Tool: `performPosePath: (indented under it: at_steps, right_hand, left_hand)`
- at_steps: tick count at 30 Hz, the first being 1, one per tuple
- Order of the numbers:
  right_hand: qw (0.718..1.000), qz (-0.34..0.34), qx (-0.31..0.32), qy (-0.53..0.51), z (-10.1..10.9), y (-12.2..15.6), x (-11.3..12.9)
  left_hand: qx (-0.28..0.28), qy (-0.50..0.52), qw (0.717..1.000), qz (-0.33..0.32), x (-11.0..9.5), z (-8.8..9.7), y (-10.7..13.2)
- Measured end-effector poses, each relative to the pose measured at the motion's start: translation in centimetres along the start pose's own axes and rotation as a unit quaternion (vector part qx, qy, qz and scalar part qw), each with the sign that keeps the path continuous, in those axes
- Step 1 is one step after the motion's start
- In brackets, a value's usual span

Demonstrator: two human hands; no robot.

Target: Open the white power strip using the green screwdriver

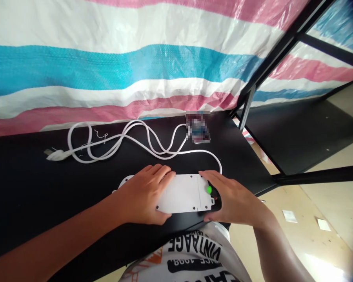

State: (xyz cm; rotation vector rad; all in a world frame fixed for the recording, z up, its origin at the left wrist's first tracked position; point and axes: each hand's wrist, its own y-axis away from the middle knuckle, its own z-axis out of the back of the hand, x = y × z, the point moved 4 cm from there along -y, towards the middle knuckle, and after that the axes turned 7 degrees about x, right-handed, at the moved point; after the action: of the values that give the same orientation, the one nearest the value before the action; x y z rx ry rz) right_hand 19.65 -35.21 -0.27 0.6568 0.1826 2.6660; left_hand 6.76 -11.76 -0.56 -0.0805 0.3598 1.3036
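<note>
A white power strip (182, 194) lies underside up near the front edge of the black table, with screw holes showing. My left hand (144, 192) is closed over its left part, fingers on the far edge and thumb at the near edge. Around the right end curves my right hand (233, 197), fingers apart. Its fingertips meet the far edge, and the thumb sits just off the near edge. A bright green dot shows at that end. The white cord (206, 152) leaves the right side and loops behind the strip to a plug (57, 155) at the left.
On the black tabletop (26, 192), a blurred-out item (198, 127) lies at the back beside the cord loops. Thin white ties (101, 135) are near the plug. Striped plastic sheeting (120, 66) hangs behind. A black metal frame (250, 98) rises on the right, and paper pieces (290, 216) lie on the floor.
</note>
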Motion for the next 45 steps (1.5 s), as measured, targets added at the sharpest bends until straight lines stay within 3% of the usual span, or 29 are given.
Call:
performPosePath:
  at_steps: [8, 19, 39, 43, 45]
  right_hand:
    - [0.998, 0.043, -0.053, 0.007, 0.1, 0.1, -0.2]
    - [0.996, -0.001, -0.003, -0.086, -0.4, -0.2, -1.1]
    - [0.994, -0.004, 0.024, -0.104, 0.2, -0.2, -0.9]
    - [0.992, -0.022, 0.035, -0.120, 1.2, -0.1, -1.4]
    - [0.991, -0.039, 0.012, -0.128, 2.4, 0.1, -1.9]
  left_hand:
    - [-0.026, -0.013, 0.999, -0.015, 0.2, -0.2, 0.1]
    - [-0.008, 0.006, 1.000, -0.013, 0.3, -0.2, 0.0]
    - [0.014, 0.011, 1.000, 0.006, -0.2, 0.6, 0.2]
    - [0.021, 0.001, 1.000, -0.004, -0.3, 0.5, 0.1]
    - [0.020, -0.002, 1.000, -0.003, -0.4, 0.4, 0.1]
